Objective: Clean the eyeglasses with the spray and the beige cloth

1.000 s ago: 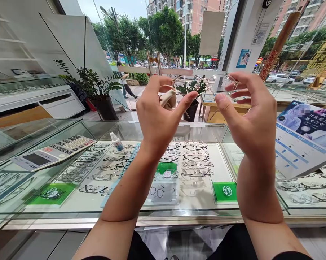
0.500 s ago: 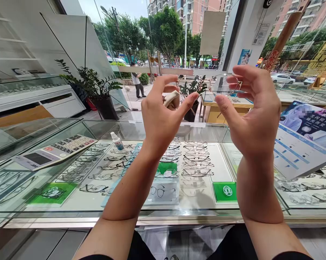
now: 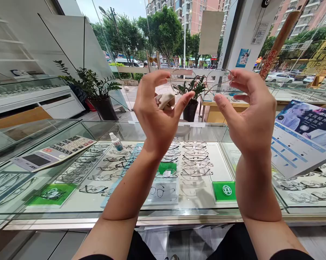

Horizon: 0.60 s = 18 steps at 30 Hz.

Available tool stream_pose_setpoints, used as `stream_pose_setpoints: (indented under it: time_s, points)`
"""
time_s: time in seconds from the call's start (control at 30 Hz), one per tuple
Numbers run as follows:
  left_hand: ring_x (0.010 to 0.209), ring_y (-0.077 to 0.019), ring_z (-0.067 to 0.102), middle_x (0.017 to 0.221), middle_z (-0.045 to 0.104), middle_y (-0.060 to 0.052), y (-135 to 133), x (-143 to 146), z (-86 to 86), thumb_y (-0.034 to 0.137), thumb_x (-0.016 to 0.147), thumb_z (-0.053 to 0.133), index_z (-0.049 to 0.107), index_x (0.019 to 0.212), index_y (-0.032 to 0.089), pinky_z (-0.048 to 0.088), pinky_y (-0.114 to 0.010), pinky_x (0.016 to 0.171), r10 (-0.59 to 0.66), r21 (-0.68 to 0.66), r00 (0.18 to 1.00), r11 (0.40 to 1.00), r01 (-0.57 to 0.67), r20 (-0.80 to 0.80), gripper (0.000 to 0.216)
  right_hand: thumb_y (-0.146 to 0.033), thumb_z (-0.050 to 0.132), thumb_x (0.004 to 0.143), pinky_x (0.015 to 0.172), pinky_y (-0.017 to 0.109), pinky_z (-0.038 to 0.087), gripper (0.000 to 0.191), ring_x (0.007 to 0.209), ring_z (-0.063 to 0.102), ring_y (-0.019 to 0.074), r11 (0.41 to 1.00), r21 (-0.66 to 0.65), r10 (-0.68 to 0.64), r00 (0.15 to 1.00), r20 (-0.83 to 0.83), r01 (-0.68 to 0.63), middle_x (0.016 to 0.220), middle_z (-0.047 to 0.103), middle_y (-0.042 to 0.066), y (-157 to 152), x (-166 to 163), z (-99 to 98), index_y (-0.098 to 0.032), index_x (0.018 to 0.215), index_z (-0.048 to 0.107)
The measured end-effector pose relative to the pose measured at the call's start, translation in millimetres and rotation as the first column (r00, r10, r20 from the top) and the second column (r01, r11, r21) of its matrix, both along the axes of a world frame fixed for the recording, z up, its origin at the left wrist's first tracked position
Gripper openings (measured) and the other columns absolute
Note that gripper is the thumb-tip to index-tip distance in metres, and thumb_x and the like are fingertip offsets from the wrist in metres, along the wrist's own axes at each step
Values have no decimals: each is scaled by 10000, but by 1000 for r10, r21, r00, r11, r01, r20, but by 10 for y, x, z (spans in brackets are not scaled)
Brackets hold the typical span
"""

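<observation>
Both my hands are raised above a glass display counter (image 3: 125, 213). Between them I hold up a pair of thin metal-framed glasses (image 3: 201, 81), level and facing me. My left hand (image 3: 156, 112) pinches the left end of the frame with its fingertips and also keeps a small beige cloth (image 3: 165, 101) tucked against the palm. My right hand (image 3: 249, 112) grips the right end of the frame with its fingers curled, thumb stretched out toward the left hand.
Rows of spectacle frames (image 3: 195, 159) lie inside the counter. On the glass top sit a calculator (image 3: 53, 151) at left, a small spray bottle (image 3: 116, 141), and a blue-white leaflet (image 3: 300, 141) at right. Potted plants (image 3: 98, 90) stand by the shop window beyond.
The glasses have swung from a tilted position near my right hand to level, stretched between both hands; my left fingertips have taken hold of the frame's left end.
</observation>
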<state>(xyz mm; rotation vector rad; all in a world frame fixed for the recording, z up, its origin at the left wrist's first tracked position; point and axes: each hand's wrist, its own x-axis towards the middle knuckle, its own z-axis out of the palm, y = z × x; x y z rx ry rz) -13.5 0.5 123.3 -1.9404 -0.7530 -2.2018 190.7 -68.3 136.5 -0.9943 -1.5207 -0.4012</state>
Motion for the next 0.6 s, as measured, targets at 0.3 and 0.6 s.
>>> stream_pose_setpoints:
  time_s: [0.3, 0.6]
  points:
    - [1445, -366, 624, 1414, 699, -72, 5, 1, -64, 766, 961, 748, 615, 1365, 397, 567, -608, 1147, 71, 4, 997, 997, -71, -6, 563, -528, 719, 1033, 1072, 635, 654, 443, 1320, 754, 391, 998, -39, 38, 998, -49, -40, 1498, 761, 108, -41, -42, 23, -371, 1445, 678]
    - [1586, -343, 549, 1579, 644, -69, 290, 12, -134, 732, 998, 718, 525, 1516, 382, 595, -594, 1031, -29, -40, 1000, 999, 29, 0, 655, -428, 709, 1046, 1084, 620, 652, 363, 1330, 740, 372, 1000, -1, 13, 1000, -25, -13, 1508, 752, 85, -76, -83, 26, -383, 1406, 695]
